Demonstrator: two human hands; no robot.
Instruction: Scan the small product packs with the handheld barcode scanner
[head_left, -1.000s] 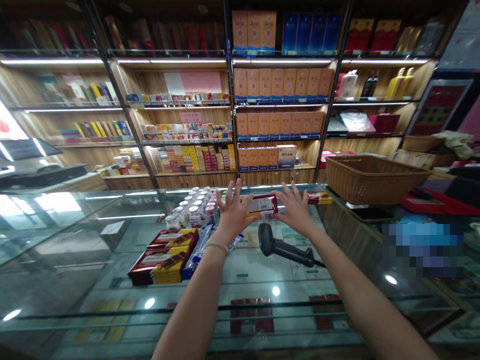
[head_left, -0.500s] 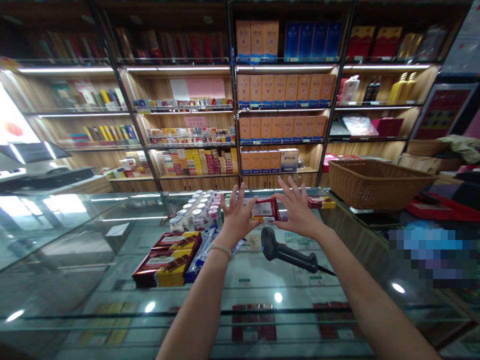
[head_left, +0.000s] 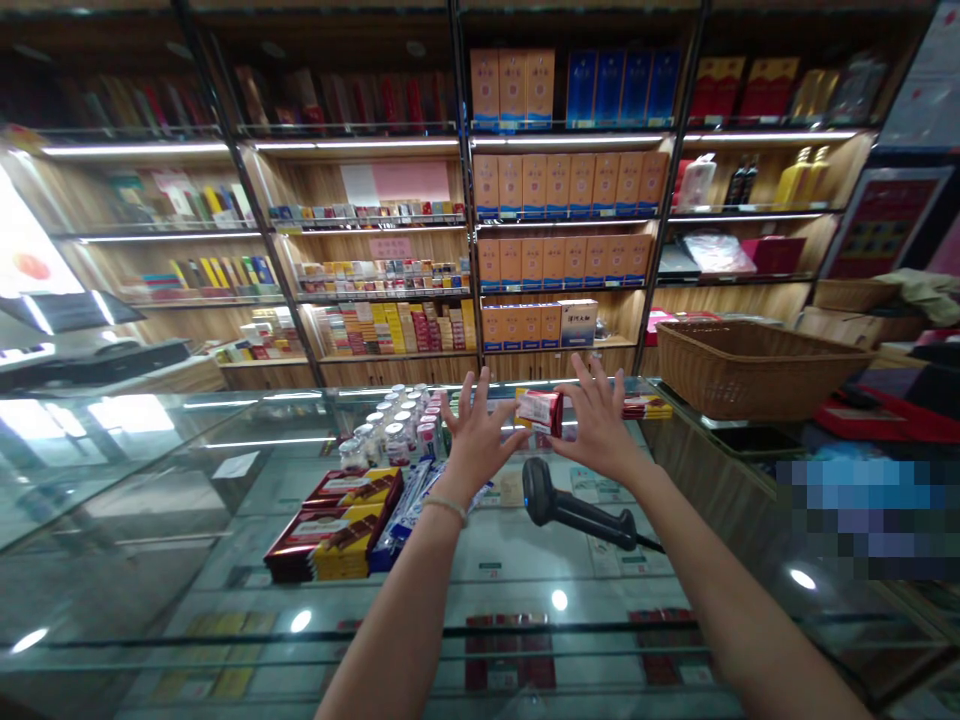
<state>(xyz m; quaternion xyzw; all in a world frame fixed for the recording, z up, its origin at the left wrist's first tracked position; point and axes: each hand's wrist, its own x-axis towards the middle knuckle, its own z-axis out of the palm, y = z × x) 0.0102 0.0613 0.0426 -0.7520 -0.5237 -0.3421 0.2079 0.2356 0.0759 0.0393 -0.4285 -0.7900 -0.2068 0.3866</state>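
Observation:
Between my two hands, above the glass counter, is a red-and-yellow pack of chocolate bars with a white label facing me. My left hand pinches its left end with thumb and forefinger, the other fingers raised. Its right end sits between the thumb and forefinger of my right hand. Below them a black barcode scanner lies on the glass. To the left are stacked red-and-yellow chocolate bars, blue-and-white packets and several small white-lidded jars.
More chocolate bars lie at the counter's far right. A wicker basket stands beyond them on the right. Behind the glass counter, shelves hold orange boxes, bottles and small packs. A paper slip lies at left.
The pack of chocolate bars has shifted slightly right and been tilted, so its red side edge shows more. My right hand has turned a little with it.

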